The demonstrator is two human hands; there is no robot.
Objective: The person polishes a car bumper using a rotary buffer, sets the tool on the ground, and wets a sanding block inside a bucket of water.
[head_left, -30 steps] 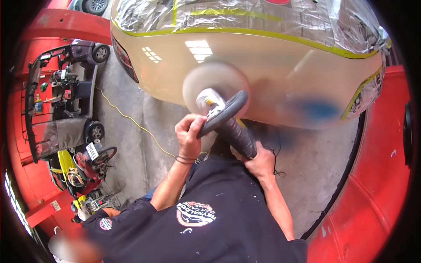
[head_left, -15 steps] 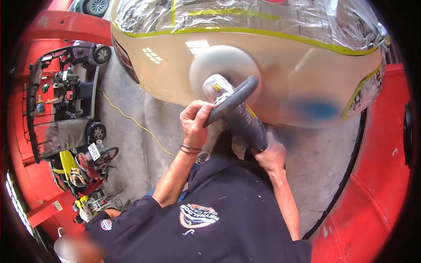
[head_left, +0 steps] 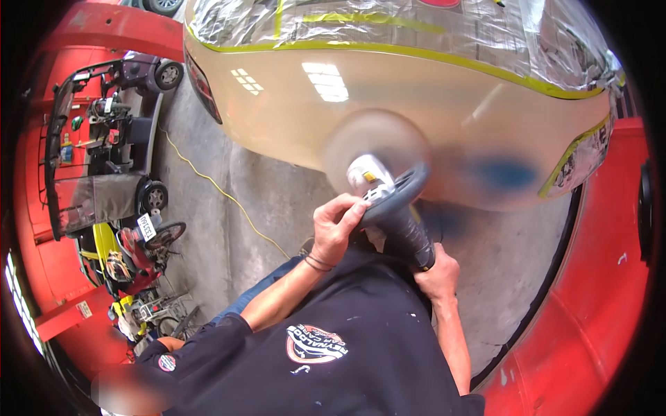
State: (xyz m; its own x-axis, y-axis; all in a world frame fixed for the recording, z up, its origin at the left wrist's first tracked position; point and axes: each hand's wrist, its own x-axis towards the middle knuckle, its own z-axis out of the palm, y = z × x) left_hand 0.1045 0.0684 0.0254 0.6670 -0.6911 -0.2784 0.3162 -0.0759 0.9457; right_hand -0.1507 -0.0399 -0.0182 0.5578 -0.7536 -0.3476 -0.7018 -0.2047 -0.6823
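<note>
"In the head view, where is the polisher (head_left: 404, 232)?"

"It is at the lower edge of the car's beige bumper (head_left: 270, 118), left of the middle. Its round pad (head_left: 347, 139) is blurred and overlaps that edge; whether it presses on the paint, I cannot tell."

"And the left hand (head_left: 334, 229)?"

"Nearly closed, thumb and fingers pinching the near end of the curved black handle (head_left: 397, 202). Dark bands (head_left: 319, 263) circle the wrist."

"The right hand (head_left: 438, 272)?"

"Wrapped around the tool's rear end, below and to the right of the other hand."

"What is around them?"

"Wrinkled clear sheeting (head_left: 374, 26), edged with yellow-green tape (head_left: 388, 50), covers the car above the bumper. A yellow cord (head_left: 220, 187) runs over the concrete floor (head_left: 215, 243) on the left. Farther left are a motorcycle (head_left: 135, 243) and an open-framed vehicle (head_left: 97, 145). Another person's dark sleeve (head_left: 166, 362) shows at the lower left."
</note>
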